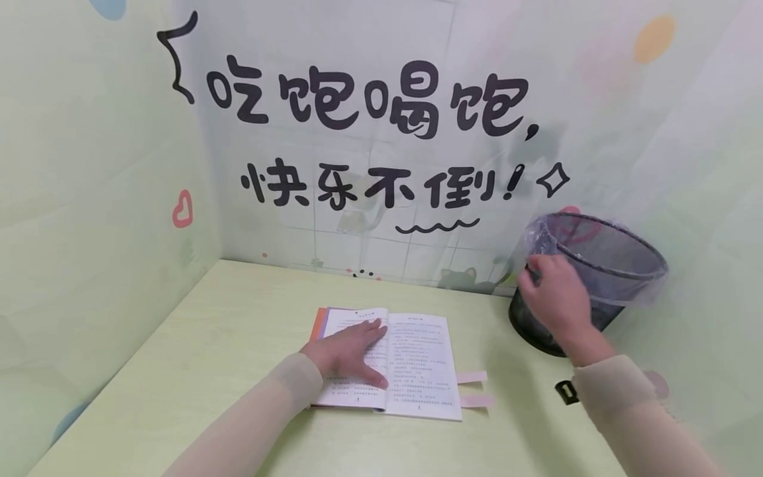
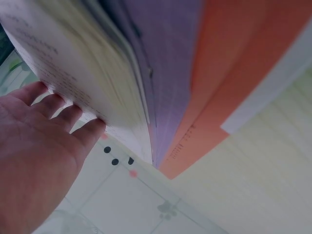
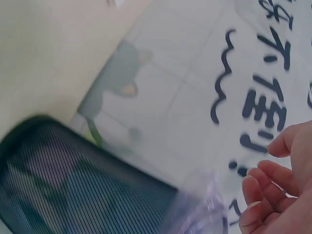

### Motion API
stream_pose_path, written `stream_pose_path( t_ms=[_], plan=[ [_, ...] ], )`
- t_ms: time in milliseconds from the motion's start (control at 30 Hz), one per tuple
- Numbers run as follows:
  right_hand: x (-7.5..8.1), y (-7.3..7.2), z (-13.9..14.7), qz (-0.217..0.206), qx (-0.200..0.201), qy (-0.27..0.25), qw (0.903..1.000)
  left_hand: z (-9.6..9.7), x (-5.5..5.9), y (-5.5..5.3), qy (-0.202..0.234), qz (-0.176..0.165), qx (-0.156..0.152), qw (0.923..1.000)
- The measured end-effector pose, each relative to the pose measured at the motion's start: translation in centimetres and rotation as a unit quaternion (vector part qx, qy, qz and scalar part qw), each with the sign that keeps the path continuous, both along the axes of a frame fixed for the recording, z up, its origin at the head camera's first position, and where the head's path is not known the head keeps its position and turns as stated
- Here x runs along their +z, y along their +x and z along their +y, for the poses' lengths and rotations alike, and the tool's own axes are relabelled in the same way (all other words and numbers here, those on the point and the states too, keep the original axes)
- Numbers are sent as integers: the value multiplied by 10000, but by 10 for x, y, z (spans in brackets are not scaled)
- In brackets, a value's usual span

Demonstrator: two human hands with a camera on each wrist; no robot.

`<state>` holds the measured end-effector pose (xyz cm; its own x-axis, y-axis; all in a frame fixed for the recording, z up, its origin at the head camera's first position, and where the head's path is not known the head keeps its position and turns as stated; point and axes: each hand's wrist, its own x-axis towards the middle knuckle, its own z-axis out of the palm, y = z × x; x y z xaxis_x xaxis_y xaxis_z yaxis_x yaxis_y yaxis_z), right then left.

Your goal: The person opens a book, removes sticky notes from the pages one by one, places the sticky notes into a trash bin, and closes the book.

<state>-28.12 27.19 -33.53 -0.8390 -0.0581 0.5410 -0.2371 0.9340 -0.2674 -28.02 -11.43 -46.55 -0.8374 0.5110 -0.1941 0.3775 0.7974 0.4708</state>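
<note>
An open book (image 1: 420, 364) with printed pages lies on the table. My left hand (image 1: 352, 354) rests on its left page with fingers spread, the thumb by the central fold. In the left wrist view, the fingertips of that hand (image 2: 44, 146) touch the page, and purple and orange covers (image 2: 209, 131) show behind the page block. My right hand (image 1: 554, 291) is raised beside the black mesh bin (image 1: 536, 331), overlapping its bagged rim in the head view. The right wrist view shows that hand (image 3: 275, 190) with loosely bent fingers and nothing visible in them.
A clear plastic bag (image 1: 646, 288) lines the bin and folds over its rim. Two pink tabs (image 1: 473, 401) stick out from the book's right edge. A small black piece (image 1: 567, 392) is near the right forearm. Printed wall sheets (image 1: 357, 245) bound the table (image 1: 197, 358).
</note>
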Motion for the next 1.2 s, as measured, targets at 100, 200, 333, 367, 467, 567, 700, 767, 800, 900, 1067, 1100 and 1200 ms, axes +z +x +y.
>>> stream_pose_path(
  t_ms=[100,200,333,367,467,567,700,767,800,900,1067,1100,1200],
  plan=[
    [-23,0,-18,-509,140,91,9986,0,0,1,13,-63,46,10000],
    [-47,1,-35,-1063,155,160,9941,1,-1,1,-11,-60,41,10000],
    [-77,2,-56,-1632,135,334,9859,1,-2,0,-3,-47,22,10000],
    [-84,2,-61,-1745,131,383,9838,1,-2,0,2,-47,20,10000],
    [-100,3,-73,-2108,105,551,9759,1,-2,-1,33,-54,17,10000],
    [-114,4,-83,-2528,33,691,9650,1,-3,-1,32,-60,6,10000],
    [-128,4,-94,-3001,-86,855,9500,1,-4,-1,21,-59,-1,10000],
    [-133,4,-98,-3122,-130,863,9460,2,-5,-2,17,-50,-1,10000],
    [-135,4,-99,-3156,-136,856,9449,2,-5,-2,14,-45,-1,10000],
    [-139,6,-103,-3175,-185,756,9451,2,-5,-2,0,-26,0,10000],
    [-139,10,-106,-3073,-224,555,9497,1,-4,-2,-21,26,-26,10000],
    [-139,11,-107,-3041,-216,494,9511,1,-4,-2,-21,34,-34,10000],
    [-135,13,-107,-2945,-200,361,9548,1,-3,-2,-25,52,-59,10000]
  ],
)
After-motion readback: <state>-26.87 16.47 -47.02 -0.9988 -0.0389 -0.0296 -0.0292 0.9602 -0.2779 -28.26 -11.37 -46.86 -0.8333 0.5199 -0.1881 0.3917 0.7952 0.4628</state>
